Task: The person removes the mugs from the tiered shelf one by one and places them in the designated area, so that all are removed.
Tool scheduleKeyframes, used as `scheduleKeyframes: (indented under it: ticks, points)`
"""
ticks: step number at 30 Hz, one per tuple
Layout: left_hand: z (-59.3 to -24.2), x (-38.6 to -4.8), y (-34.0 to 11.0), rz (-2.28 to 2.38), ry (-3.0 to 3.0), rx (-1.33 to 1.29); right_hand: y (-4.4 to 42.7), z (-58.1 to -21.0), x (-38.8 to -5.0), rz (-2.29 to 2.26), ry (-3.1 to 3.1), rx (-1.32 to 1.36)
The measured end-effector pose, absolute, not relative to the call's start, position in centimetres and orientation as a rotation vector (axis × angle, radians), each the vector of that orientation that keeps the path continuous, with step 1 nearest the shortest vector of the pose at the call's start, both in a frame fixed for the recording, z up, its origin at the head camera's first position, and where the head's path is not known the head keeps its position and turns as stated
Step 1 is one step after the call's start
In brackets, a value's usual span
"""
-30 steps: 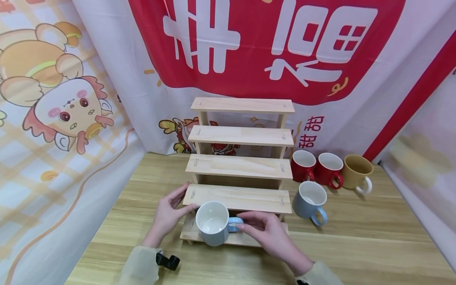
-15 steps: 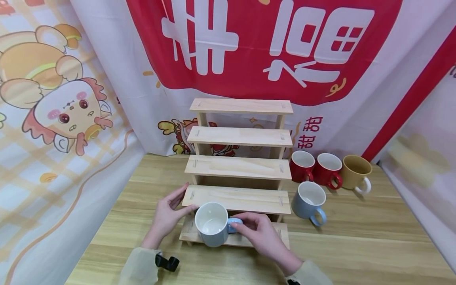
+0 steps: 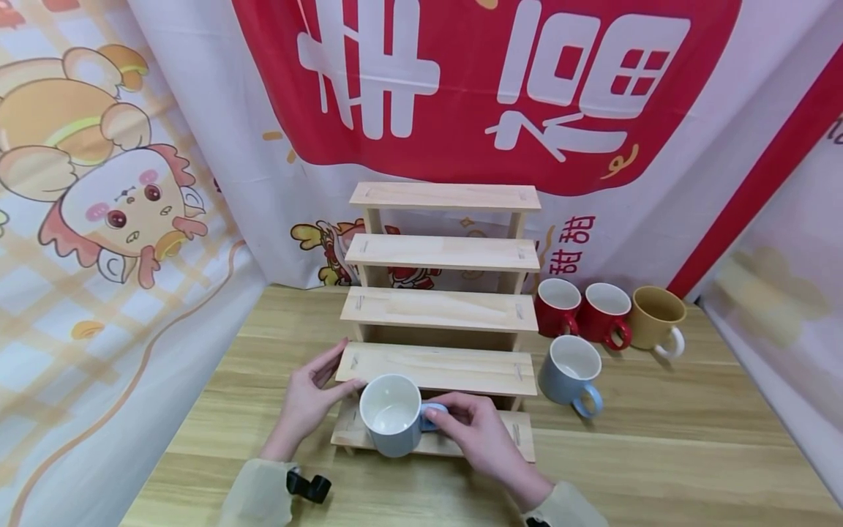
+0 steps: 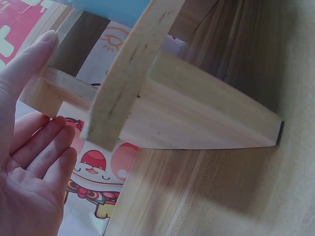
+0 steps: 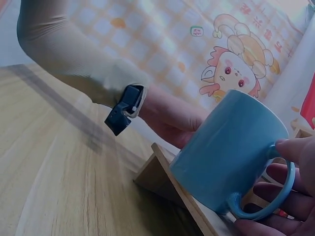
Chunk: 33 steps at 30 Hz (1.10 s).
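A light blue mug point(image 3: 394, 424) with a white inside stands upright on the lowest step of a wooden stepped shelf point(image 3: 435, 307), towards its left end. My right hand point(image 3: 484, 443) pinches the mug's handle point(image 5: 283, 196) between thumb and fingers; the right wrist view has this close up. At the shelf's left side, my left hand point(image 3: 312, 399) holds the end of the second step from the bottom. Its thumb lies by the front edge and its fingers point(image 4: 47, 147) by the back one.
Right of the shelf stand two red mugs point(image 3: 558, 307) point(image 3: 602, 313), a tan mug point(image 3: 657, 320) with a white handle, and a second light blue mug point(image 3: 570, 370). All are on the wooden table point(image 3: 658, 454). Printed cloth point(image 3: 217, 146) hangs behind and at both sides.
My right hand has shifted slightly left and its fingers have moved further onto the mug's handle. The mug stays about where it was on the lowest step, and the left hand keeps its place.
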State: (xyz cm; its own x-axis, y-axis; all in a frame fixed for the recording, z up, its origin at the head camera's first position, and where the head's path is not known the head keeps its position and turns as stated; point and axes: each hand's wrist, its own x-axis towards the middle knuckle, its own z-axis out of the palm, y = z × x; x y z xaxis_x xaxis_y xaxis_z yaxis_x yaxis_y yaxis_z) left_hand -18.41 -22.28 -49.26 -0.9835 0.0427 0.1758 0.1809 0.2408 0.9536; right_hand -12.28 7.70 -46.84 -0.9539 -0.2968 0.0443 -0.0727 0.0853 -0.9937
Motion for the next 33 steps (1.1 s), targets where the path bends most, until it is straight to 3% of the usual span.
scheduleKeyframes:
  ticks: [33]
  points:
    - [-49.3, -18.4, -22.2, -1.853, -2.385, -0.227, 10.0, -47.3, -11.3, -1.957, 2.21, -0.393]
